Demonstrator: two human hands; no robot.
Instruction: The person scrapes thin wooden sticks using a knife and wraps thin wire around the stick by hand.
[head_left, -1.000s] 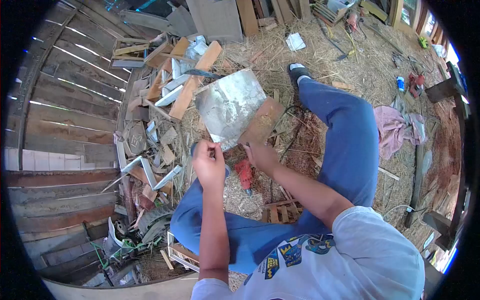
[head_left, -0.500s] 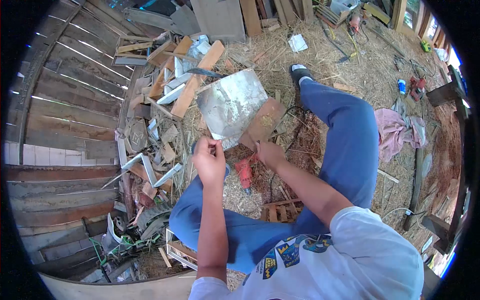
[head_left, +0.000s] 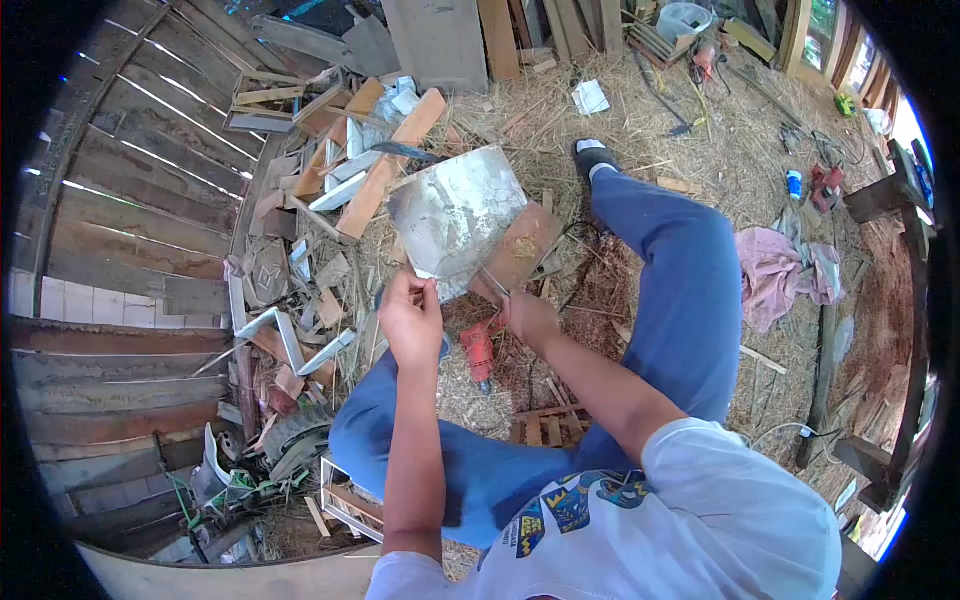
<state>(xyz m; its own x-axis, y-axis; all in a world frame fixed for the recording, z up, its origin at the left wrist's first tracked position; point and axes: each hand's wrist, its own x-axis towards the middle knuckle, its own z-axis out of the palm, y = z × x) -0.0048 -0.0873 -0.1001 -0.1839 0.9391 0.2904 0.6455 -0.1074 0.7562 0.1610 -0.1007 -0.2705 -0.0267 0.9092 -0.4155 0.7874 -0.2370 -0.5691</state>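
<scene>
My left hand [head_left: 411,318] is closed in a pinch, thumb against fingertips, beside the near corner of a worn white-grey square panel [head_left: 455,210]. Whatever it pinches is too small to make out. My right hand [head_left: 531,318] is curled closed at the near edge of a brown wooden board piece [head_left: 522,243]. A thin, light-coloured sliver shows at its fingertips, but its kind is unclear. The brown piece overlaps the panel's right side. Below and between my hands, a red power drill [head_left: 478,352] lies on the ground, its tip towards me.
Wood offcuts and a long plank [head_left: 392,165] are heaped to the left, near white angled frame pieces [head_left: 290,340]. A pink cloth [head_left: 768,275], a blue can [head_left: 794,184] and a red power tool [head_left: 826,187] lie right. Straw and wood shavings cover the ground.
The whole view has shifted slightly left. Both hands stay closed in nearly the same places by the panel and the brown board piece.
</scene>
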